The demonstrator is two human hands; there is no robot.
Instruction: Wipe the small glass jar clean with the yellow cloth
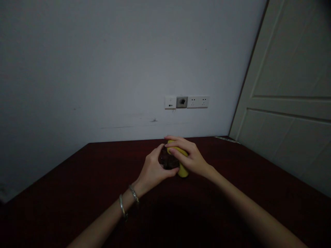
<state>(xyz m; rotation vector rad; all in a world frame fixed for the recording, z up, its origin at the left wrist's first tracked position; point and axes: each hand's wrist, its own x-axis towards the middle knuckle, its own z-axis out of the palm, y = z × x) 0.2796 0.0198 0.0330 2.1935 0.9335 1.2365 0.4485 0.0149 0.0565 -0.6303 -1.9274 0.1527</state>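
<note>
My left hand (154,168) is curled around a dark brown, roundish object (168,161) with a slightly shiny surface; its exact kind is too dark to tell. A yellow cloth (183,171) is gripped in my right hand (192,156), with the fingers bent over its upper part. The cloth lies against the upper right side of the brown object, and its lower end hangs out below my right palm. Both hands are close together over the far middle of the dark red table (116,179). Fingers and cloth cover part of the brown object.
Behind the table's far edge stands a pale wall with a row of white socket plates (198,102) and a grey socket (181,102) among them. A panelled door (289,103) rises on the right. A thin light strip (227,140) lies at the far right edge.
</note>
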